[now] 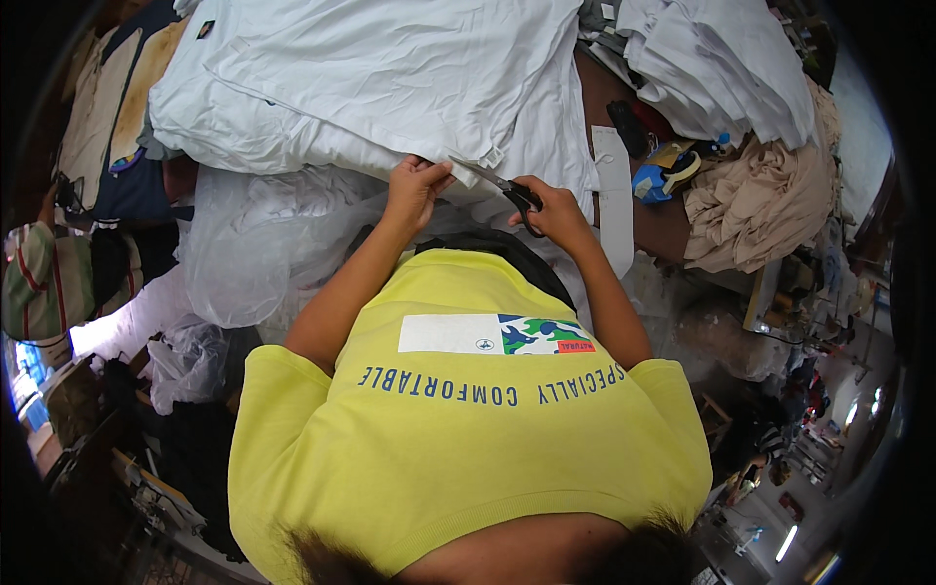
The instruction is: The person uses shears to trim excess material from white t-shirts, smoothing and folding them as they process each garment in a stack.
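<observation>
From my remote seat, I see two hands: the left hand (417,190), fingertips nearly closed, pinches the near edge of the smooth, rumpled white cloth (390,83) layered at twelve o'clock; the right hand (554,210) curls around one pair of black-handled metal scissors (519,195), blades pointing toward ten along that edge. Outward, I count one blue plastic tape dispenser (653,183) at two, one crumpled beige fabric heap (765,210) past it, and one folded white fabric pile (721,68) toward one. Brown tabletop (655,232) shows only narrowly below the dispenser.
</observation>
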`<control>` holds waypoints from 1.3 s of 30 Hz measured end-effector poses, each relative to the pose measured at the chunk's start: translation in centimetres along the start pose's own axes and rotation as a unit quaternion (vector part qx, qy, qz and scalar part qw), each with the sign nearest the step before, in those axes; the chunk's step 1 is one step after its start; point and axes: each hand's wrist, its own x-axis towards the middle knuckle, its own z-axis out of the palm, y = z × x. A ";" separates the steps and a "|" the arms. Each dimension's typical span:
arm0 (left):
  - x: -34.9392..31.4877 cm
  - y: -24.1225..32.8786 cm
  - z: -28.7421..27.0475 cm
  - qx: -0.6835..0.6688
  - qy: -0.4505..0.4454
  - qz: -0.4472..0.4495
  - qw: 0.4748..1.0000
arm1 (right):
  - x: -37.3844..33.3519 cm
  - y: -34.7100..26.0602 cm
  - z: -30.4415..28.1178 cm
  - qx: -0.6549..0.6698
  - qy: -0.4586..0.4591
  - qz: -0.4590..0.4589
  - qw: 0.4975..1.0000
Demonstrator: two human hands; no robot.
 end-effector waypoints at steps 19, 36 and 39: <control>0.1 1.6 -0.1 0.004 -0.002 0.028 1.000 | 1.6 0.0 1.5 -0.064 0.046 -0.037 0.996; 0.9 3.0 -0.6 0.011 0.002 0.040 0.999 | 2.5 -2.4 1.9 -0.091 0.051 -0.019 0.994; 0.9 2.8 -0.9 0.029 -0.009 0.041 0.999 | 3.0 -3.7 2.1 -0.111 0.094 -0.086 0.986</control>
